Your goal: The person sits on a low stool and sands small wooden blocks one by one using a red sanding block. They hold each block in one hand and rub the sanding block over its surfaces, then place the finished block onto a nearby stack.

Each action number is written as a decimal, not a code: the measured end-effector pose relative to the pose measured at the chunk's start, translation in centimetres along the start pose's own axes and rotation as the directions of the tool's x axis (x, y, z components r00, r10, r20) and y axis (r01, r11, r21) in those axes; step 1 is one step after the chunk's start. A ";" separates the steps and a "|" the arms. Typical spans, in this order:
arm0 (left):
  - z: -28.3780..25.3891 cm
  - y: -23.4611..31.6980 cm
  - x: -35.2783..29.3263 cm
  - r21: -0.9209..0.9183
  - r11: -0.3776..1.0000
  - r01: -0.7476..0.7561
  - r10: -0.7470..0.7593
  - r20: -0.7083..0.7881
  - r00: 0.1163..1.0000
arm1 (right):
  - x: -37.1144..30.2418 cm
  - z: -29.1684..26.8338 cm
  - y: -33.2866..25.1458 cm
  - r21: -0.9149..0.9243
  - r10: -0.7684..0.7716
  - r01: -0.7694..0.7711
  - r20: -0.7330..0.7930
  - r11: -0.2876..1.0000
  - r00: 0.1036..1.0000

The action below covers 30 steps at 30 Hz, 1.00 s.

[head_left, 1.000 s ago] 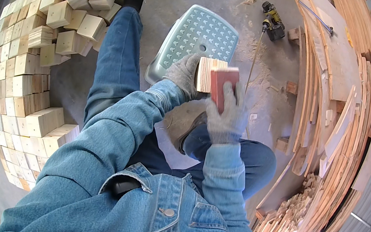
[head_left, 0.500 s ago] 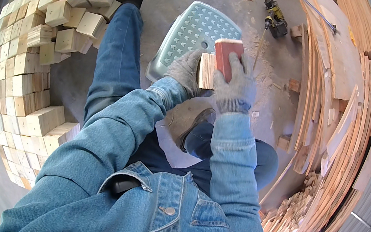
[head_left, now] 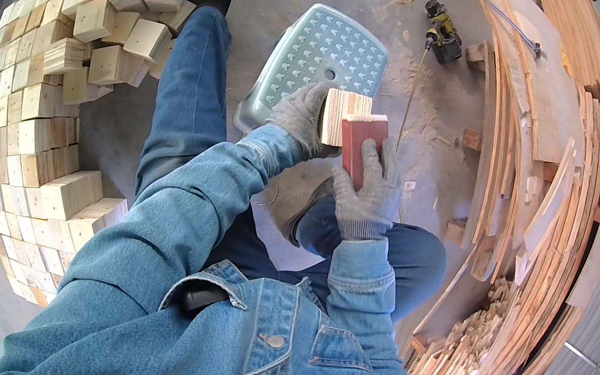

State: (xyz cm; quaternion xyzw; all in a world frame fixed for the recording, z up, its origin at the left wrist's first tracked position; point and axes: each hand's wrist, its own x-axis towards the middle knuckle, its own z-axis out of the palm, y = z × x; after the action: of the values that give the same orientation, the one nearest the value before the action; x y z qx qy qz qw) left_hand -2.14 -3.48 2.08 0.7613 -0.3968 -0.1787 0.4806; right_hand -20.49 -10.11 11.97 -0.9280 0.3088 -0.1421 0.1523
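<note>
My left hand, in a grey work glove, grips a plywood block from its left side, with the layered edge facing up. In my right hand, gloved too, is a reddish-brown sanding block with a pale edge along its top. The sanding block lies against the right side of the plywood block, its upper end near the block's right edge. Whether the two touch all along that side I cannot tell. Beyond my hands is a pale blue-green plastic step stool with a dotted top.
On the left rises a large stack of wooden blocks, beside my outstretched leg. A yellow-and-black cordless drill with a long bit lies on the dusty floor beyond the stool. Long wooden boards are piled on the right, a metal rod on top.
My right hand has drawn the sanding block down toward me along the plywood block's right side. The left hand and the plywood block have hardly moved.
</note>
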 end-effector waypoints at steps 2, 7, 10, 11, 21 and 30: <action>0.0 0.3 -0.1 -0.003 1.000 -0.009 0.009 0.001 1.000 | -0.6 -0.1 0.2 0.011 0.012 -0.012 0.004 1.000 1.000; 0.0 -0.1 -0.2 0.013 1.000 -0.021 0.021 -0.001 1.000 | 2.0 0.3 -0.2 -0.009 -0.005 0.005 0.000 1.000 1.000; 0.5 -0.9 -0.2 0.034 0.999 -0.028 0.028 -0.001 1.000 | 5.8 1.1 -0.4 -0.033 0.008 -0.008 -0.001 0.999 1.000; 0.7 -0.9 -0.1 0.023 0.999 -0.026 0.026 -0.003 1.000 | 7.0 1.4 -0.2 -0.043 0.020 -0.020 0.002 0.999 1.000; 0.4 -1.0 0.0 0.017 1.000 0.017 -0.018 0.038 0.999 | 4.8 1.3 0.1 -0.009 -0.025 0.024 -0.022 1.000 0.999; 0.4 -0.9 -0.1 0.008 1.000 -0.003 0.003 0.029 1.000 | 0.4 0.1 -1.1 0.040 0.017 -0.018 0.010 0.999 1.000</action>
State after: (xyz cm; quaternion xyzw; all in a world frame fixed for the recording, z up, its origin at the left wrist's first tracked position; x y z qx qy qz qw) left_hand -2.12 -3.43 1.11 0.7601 -0.4056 -0.1875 0.4718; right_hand -19.55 -9.49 12.32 -0.9227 0.3132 -0.1426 0.1738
